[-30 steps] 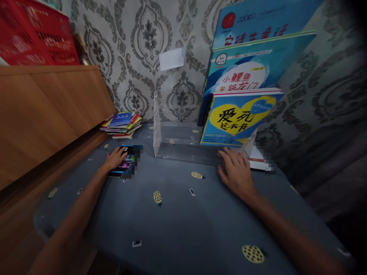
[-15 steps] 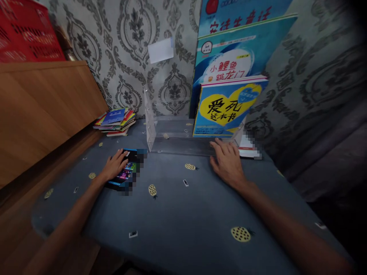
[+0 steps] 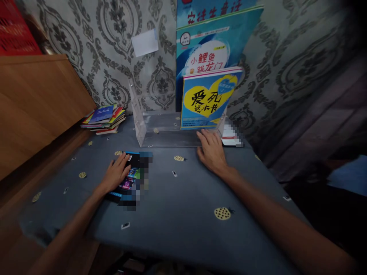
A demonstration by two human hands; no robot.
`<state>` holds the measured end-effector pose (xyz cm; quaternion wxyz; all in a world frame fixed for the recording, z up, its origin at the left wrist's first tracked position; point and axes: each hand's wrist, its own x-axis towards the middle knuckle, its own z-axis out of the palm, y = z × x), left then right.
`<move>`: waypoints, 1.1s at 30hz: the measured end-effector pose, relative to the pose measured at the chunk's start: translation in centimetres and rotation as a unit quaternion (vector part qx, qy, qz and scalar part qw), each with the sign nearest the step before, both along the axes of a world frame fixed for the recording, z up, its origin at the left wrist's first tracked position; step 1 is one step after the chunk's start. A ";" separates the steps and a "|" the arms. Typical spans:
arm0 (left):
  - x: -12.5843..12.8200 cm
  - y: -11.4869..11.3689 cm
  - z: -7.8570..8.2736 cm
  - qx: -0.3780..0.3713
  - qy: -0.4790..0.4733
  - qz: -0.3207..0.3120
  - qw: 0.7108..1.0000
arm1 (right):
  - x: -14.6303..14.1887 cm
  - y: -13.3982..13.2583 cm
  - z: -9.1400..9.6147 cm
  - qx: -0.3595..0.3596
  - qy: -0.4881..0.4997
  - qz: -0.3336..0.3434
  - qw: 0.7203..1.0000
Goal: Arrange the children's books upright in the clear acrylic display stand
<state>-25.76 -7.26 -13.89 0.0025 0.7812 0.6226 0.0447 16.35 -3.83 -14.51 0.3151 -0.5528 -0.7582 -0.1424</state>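
Observation:
My left hand (image 3: pixel 117 173) lies flat, fingers spread, on a dark book (image 3: pixel 129 184) with small colourful pictures on its cover; the book's right side is pixelated. My right hand (image 3: pixel 212 151) is open, its fingertips at the front lip of a clear plastic book rack (image 3: pixel 169 138) near its right end. In the rack's right half stands a blue book with a yellow heart (image 3: pixel 200 101). Behind it rise a taller teal book (image 3: pixel 200 42) and another blue book (image 3: pixel 218 13), partly covered.
A pile of thin books (image 3: pixel 103 119) lies at the table's back left, beside a wooden cabinet (image 3: pixel 43 107) with a red basket (image 3: pixel 17 34) on top. A white, partly pixelated item (image 3: pixel 229 134) is right of the rack. Patterned wallpaper (image 3: pixel 117 30) backs the cloth-covered table (image 3: pixel 177 214).
My left hand has slid the dark book rightward and slightly nearer me across the cloth, uncovering a printed pineapple behind it. My right hand stays at the rack, while the view has shifted right.

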 end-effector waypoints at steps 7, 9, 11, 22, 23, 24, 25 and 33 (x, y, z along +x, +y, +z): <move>4.8 -1.4 -0.8 0.043 0.001 -0.019 0.999 | -0.1 -1.0 0.5 0.021 0.042 0.025 0.999; 6.3 -1.6 -0.9 0.052 -0.006 -0.028 0.998 | -0.4 -1.5 0.7 0.022 0.057 0.055 0.997; 7.8 -1.7 -0.9 0.056 -0.015 -0.039 0.998 | -0.8 -2.1 0.7 0.005 0.071 0.096 0.993; 14.6 -1.8 -1.9 0.020 -0.132 -0.052 0.990 | -2.1 -5.0 0.6 -0.131 0.119 0.150 0.973; 15.0 -1.8 -2.0 0.010 -0.146 -0.061 0.987 | -2.1 -5.1 0.7 -0.133 0.119 0.146 0.973; 15.3 -1.8 -2.0 0.003 -0.159 -0.073 0.985 | -2.0 -5.1 0.7 -0.136 0.118 0.143 0.973; 15.7 -1.8 -1.9 0.001 -0.168 -0.087 0.982 | -2.0 -5.2 0.7 -0.141 0.116 0.138 0.973; 16.5 0.8 0.9 0.044 -0.170 -0.168 0.970 | -1.8 -5.6 1.5 -0.195 0.042 0.111 0.974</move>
